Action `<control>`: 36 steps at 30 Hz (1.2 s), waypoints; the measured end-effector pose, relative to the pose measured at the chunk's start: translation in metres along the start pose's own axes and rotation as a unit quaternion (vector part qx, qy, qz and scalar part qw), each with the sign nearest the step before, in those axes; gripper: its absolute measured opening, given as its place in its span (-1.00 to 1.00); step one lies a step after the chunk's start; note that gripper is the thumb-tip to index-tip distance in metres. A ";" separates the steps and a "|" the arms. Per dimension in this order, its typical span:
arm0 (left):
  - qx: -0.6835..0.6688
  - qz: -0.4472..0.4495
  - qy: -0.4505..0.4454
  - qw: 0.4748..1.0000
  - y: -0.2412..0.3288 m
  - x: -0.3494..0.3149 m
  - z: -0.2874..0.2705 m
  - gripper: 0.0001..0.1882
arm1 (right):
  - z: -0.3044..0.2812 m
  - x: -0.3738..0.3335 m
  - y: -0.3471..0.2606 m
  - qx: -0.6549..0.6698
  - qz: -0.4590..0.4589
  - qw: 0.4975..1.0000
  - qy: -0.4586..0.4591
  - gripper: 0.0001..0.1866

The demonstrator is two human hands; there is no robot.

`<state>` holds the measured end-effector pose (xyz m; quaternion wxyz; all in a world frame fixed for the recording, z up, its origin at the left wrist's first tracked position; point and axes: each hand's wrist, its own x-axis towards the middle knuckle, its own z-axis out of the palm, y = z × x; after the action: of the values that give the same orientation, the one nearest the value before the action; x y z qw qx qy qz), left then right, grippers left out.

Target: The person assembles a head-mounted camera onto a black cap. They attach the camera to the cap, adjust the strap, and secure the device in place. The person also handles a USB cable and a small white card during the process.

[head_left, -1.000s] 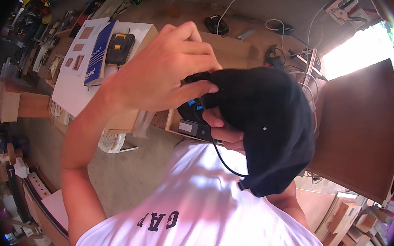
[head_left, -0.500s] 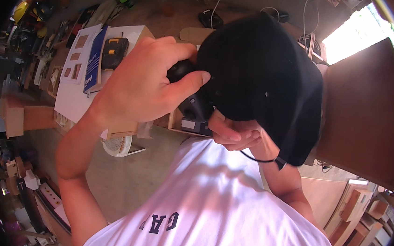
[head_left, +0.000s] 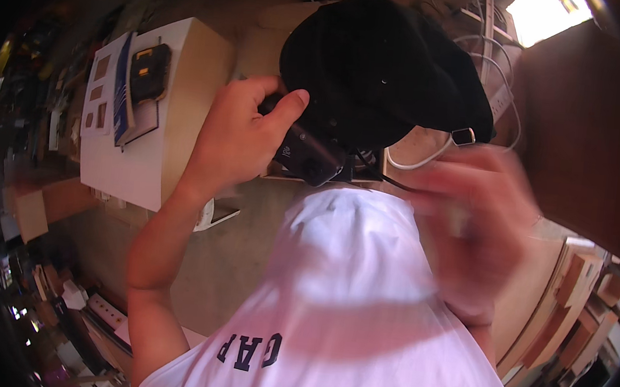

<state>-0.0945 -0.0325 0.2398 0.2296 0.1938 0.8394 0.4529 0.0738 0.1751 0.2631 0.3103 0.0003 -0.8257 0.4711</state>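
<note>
A black cap [head_left: 380, 67] with a small metal buckle on its strap is held up at the upper middle. My left hand [head_left: 238, 132] is closed at the cap's left edge, thumb in front and fingers partly hidden behind. Just below that grip hangs a black box-shaped device [head_left: 312, 157]. From beside the device a thin black cable [head_left: 388, 180] runs rightward to my right hand [head_left: 477, 223]. That hand is smeared by motion below the buckle, so its fingers cannot be made out. My white T-shirt [head_left: 362, 272] fills the lower middle.
On the left, a white-topped table [head_left: 142, 171] bears a black-and-yellow battery [head_left: 149, 72] and a blue book [head_left: 122, 96]. A large brown panel [head_left: 588, 137] stands at right. White cables [head_left: 510, 100] loop behind the cap. Wood pieces [head_left: 565, 312] are stacked lower right.
My right hand has come out from under the cap and swung right and down. The cap has shifted up and left in view, and its buckle now shows. My left hand keeps its grip.
</note>
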 end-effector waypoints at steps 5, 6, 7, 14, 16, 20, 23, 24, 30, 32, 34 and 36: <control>-0.064 -0.003 -0.023 0.998 -0.002 -0.009 0.025 -0.68 | 0.053 0.013 0.039 -0.092 0.001 0.986 -0.137 -0.80; -0.056 -0.005 -0.032 0.998 -0.001 -0.010 0.025 -0.68 | 0.056 0.014 0.044 -0.107 -0.003 0.984 -0.144 -0.79; -0.049 -0.007 -0.041 0.998 -0.002 -0.010 0.025 -0.68 | 0.058 0.015 0.045 -0.112 0.000 0.982 -0.152 -0.79; -0.019 0.000 -0.049 0.999 -0.023 -0.001 0.018 -0.65 | 0.067 0.019 0.055 -0.101 -0.010 0.977 -0.189 -0.85; -0.033 0.000 -0.031 0.999 -0.029 -0.001 0.022 -0.65 | 0.072 0.021 0.056 -0.105 -0.018 0.975 -0.197 -0.86; 0.067 0.037 -0.036 0.996 -0.045 -0.002 0.024 -0.72 | 0.074 0.024 0.058 -0.100 -0.039 0.964 -0.243 -0.88; 0.038 0.006 -0.043 0.998 -0.050 -0.007 0.031 -0.72 | 0.075 0.018 0.060 -0.093 -0.029 0.955 -0.279 -0.90; 0.031 0.012 -0.039 0.999 -0.052 -0.008 0.035 -0.72 | 0.073 0.015 0.062 -0.093 -0.025 0.952 -0.292 -0.90; 0.033 0.031 0.047 0.998 -0.052 -0.024 0.044 -0.71 | 0.078 0.013 0.067 -0.048 -0.014 0.954 -0.295 -0.89; 0.054 0.027 0.042 0.997 -0.064 -0.029 0.047 -0.76 | 0.083 0.010 0.068 -0.030 -0.026 0.959 -0.280 -0.89; 0.068 0.021 0.029 0.997 -0.070 -0.031 0.049 -0.79 | 0.082 0.007 0.071 -0.030 -0.022 0.957 -0.288 -0.88; 0.048 -0.011 0.011 0.999 -0.068 -0.035 0.052 -0.78 | 0.081 0.002 0.073 -0.019 -0.004 0.953 -0.303 -0.88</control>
<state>-0.0445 -0.0518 0.1645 0.2155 0.1900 0.8648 0.4117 0.0091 0.1530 0.1773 0.0475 0.1404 -0.8897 0.4319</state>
